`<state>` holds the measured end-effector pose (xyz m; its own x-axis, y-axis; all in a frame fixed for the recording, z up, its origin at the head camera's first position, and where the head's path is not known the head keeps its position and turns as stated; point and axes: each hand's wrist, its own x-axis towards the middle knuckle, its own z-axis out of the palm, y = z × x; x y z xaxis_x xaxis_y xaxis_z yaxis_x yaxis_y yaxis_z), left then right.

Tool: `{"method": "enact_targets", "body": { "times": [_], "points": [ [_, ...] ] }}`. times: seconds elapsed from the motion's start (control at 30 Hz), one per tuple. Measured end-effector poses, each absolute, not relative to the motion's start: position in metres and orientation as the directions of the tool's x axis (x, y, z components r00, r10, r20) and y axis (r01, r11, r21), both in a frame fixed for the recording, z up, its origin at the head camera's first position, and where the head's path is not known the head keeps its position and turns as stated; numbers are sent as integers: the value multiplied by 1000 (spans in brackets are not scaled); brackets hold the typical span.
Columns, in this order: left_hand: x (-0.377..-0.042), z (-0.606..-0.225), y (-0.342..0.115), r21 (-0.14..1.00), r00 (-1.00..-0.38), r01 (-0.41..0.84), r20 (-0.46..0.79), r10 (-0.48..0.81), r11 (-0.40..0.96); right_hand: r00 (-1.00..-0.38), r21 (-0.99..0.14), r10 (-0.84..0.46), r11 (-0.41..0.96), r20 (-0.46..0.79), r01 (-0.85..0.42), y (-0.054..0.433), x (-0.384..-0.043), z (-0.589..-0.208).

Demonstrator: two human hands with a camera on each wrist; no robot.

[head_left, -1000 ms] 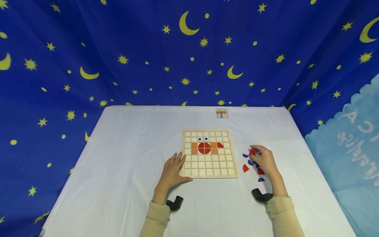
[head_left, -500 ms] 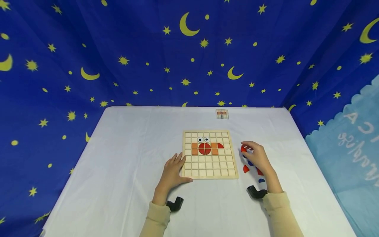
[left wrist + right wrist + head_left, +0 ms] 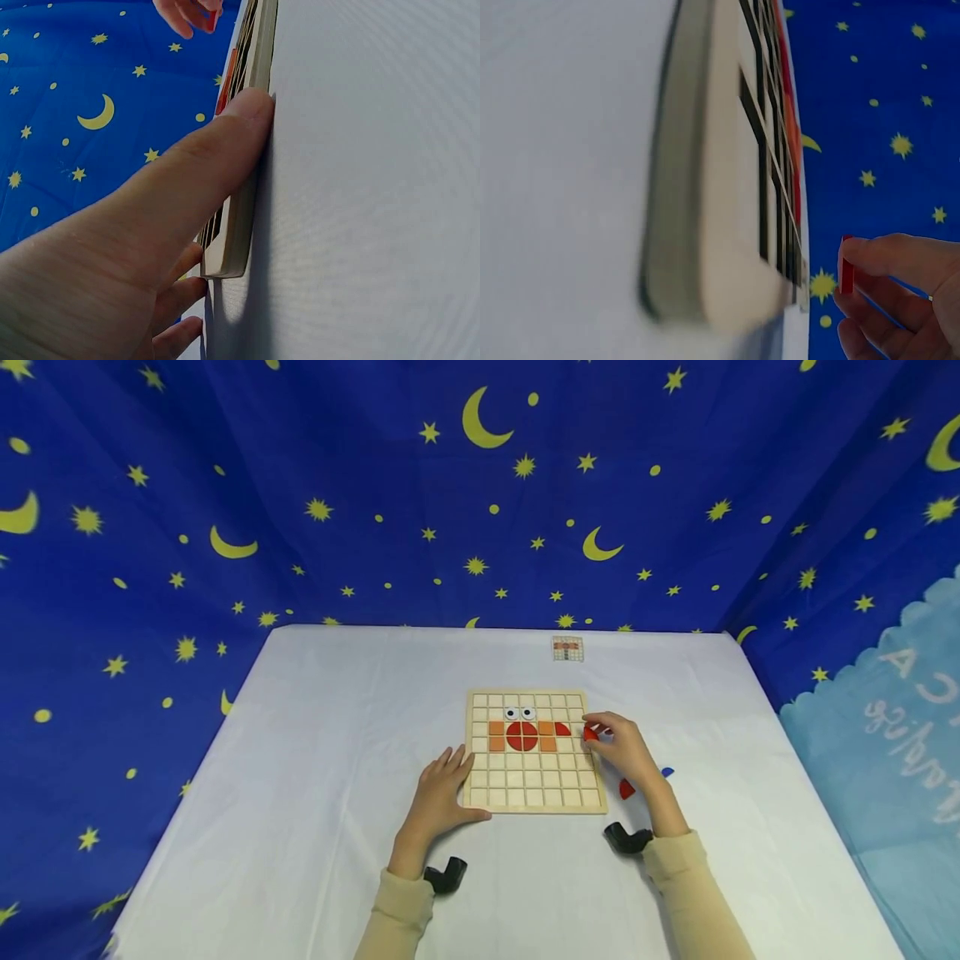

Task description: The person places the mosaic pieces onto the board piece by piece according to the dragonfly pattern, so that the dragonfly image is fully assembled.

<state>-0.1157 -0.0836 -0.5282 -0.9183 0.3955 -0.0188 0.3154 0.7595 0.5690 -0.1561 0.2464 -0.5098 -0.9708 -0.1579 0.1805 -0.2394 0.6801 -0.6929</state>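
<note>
R hand coming across now! A sec ago it was over the loose bits; since then it's swung left, and its fingertips are at the board's R edge. Thumb + fingers clamped on a red piece, carried along w/ them; R wrist view shows a gap btwn piece and board.

Just left of those fingertips, a red quarter sits on the grid, same spot as before; then orange squares, the red circle and, above it, the eyes, all unchanged.

Below the R fingers, nr the wrist: a loose red piece and a blue one; other blues seen earlier are now hidden.

L hand hasn't budged: thumb and fingers spread apart round the board's near L corner, thumb on the near edge, fingertips at the L side. Pic card lies beyond the R fingers, same place.
</note>
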Motion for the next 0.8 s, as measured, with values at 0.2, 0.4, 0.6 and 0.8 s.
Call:
{"method": "enact_targets", "body": {
  "times": [0.2, 0.4, 0.6, 0.8],
  "points": [
    [-116, -528, -83, 571, -920, 305, -31, 391, 762, -962, -701, -210, 659, 177, -273, 233, -160, -512],
    [-116, -527, -83, 574, -921, 300, -32, 387, 762, -953, -709, -238, 639, 188, -299, 226, -164, -516],
    [-117, -527, -82, 566, -922, 306, -26, 387, 765, -962, -739, -243, 625, 123, -252, 221, -164, -519],
    [-117, -528, -83, 581, -924, 299, -24, 383, 757, -954, -738, -274, 617, 123, -273, 217, -163, -519]
  ]
}}
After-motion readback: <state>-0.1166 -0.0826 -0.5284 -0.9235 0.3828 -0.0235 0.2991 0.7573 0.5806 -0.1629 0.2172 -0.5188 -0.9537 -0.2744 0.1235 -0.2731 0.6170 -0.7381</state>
